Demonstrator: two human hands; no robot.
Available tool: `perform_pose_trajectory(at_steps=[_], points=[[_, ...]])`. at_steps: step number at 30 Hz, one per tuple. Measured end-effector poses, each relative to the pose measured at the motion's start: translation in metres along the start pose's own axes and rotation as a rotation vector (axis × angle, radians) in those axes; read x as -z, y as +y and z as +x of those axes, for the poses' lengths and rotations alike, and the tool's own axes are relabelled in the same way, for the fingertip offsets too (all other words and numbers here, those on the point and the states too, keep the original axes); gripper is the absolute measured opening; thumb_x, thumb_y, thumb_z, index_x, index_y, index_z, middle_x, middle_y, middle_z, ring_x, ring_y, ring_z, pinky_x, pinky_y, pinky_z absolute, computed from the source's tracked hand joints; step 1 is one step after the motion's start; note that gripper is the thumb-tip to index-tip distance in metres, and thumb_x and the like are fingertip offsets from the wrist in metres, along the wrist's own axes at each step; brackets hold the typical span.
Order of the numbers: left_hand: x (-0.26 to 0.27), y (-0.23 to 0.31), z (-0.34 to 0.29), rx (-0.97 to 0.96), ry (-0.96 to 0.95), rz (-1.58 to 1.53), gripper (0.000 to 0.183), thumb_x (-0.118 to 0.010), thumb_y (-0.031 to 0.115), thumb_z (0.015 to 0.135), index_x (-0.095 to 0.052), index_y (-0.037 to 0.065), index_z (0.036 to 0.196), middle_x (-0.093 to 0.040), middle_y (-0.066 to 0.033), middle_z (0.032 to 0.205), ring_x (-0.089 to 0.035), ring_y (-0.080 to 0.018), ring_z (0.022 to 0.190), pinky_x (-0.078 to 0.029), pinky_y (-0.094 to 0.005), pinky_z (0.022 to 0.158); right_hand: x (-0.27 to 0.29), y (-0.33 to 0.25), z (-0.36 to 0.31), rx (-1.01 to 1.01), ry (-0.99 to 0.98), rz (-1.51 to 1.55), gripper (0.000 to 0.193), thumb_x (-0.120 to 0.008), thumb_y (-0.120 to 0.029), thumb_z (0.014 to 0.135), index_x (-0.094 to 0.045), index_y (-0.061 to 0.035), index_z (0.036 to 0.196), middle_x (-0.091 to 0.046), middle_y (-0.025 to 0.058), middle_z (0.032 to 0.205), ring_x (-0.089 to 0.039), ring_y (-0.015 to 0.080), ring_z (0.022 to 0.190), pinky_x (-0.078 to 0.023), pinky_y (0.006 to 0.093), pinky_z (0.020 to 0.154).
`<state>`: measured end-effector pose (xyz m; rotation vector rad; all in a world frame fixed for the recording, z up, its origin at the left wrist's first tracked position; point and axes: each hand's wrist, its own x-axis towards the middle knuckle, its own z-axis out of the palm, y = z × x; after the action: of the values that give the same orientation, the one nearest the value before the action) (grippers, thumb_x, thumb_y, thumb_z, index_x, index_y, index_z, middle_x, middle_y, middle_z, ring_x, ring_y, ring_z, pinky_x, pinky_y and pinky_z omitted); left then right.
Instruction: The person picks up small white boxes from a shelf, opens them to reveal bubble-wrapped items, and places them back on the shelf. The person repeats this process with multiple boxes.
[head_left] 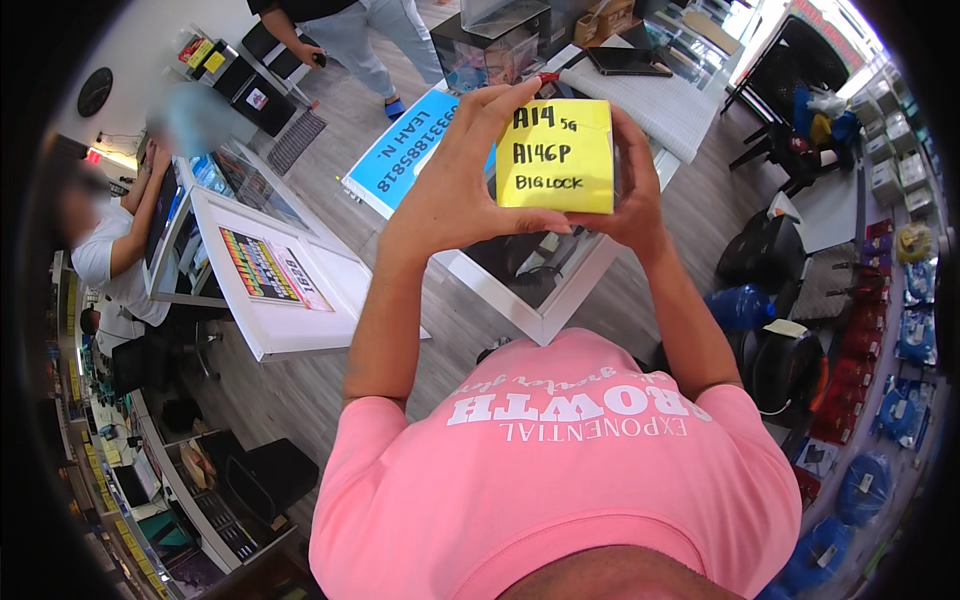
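A small box with a yellow front (556, 165) and black handwriting is held up between my two hands, its marked face turned toward me. My left hand (452, 185) grips its left side, fingers along the upper edge and thumb stretched beneath the lower one. On the opposite side, my right hand (637, 185) is wrapped around the edge, its fingers partly hidden behind the box. Both forearms are raised over a glass display counter (541, 325) with a white frame. I cannot see inside the box.
A blue sign (405, 160) lies on the counter behind my left hand. Farther back is a dark phone (628, 62). A white panel with a poster (275, 268) is at left, near seated people. Another person (385, 40) stands beyond. Packaged goods (905, 315) line the right wall.
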<state>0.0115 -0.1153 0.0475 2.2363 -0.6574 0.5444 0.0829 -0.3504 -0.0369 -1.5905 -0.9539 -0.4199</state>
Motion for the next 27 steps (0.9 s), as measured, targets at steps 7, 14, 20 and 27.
perform_pose_trajectory(at_steps=[7,14,20,27], points=[[0.007,-0.017,-0.069,-0.144,-0.154,0.273,0.105,-0.099,0.040,0.063,-0.048,0.018,0.151,-0.042,-0.0099,0.151,-0.042,-0.0364,0.145,-0.041,-0.0492,0.117,0.003,-0.028,-0.013,0.395,-0.291,-0.449,0.098,-0.095,-0.050,0.067,-0.051,-0.0171,0.149,-0.051,0.0090,0.146,-0.048,0.0321,0.136,-0.033,0.0510,0.118],[-0.041,0.011,-0.105,0.174,0.080,0.040,0.110,-0.099,0.049,0.063,-0.041,0.018,0.152,-0.033,-0.0180,0.158,-0.031,-0.0422,0.151,-0.035,-0.0536,0.121,0.026,-0.053,-0.006,0.237,-0.364,-0.500,0.074,-0.079,-0.055,0.086,-0.058,-0.0189,0.147,-0.055,0.0087,0.151,-0.049,0.0321,0.143,-0.030,0.0528,0.122],[-0.079,0.014,-0.108,0.337,0.260,-0.044,0.096,-0.098,0.032,0.067,-0.045,0.019,0.146,-0.039,-0.0246,0.150,-0.044,-0.0466,0.138,-0.042,-0.0539,0.113,0.030,-0.059,-0.006,0.106,-0.584,-0.665,0.060,-0.073,-0.046,0.094,-0.064,-0.0155,0.144,-0.059,0.0114,0.150,-0.050,0.0321,0.144,-0.028,0.0532,0.124],[-0.087,0.003,-0.098,0.296,0.355,-0.209,0.090,-0.094,0.027,0.077,-0.040,0.014,0.148,-0.044,-0.0178,0.137,-0.046,-0.0356,0.133,-0.040,-0.0468,0.114,0.027,-0.012,-0.002,-0.322,-0.221,-0.033,0.079,-0.076,-0.049,0.093,-0.050,-0.0075,0.155,-0.049,0.0190,0.157,-0.045,0.0333,0.148,-0.032,0.0459,0.122]])
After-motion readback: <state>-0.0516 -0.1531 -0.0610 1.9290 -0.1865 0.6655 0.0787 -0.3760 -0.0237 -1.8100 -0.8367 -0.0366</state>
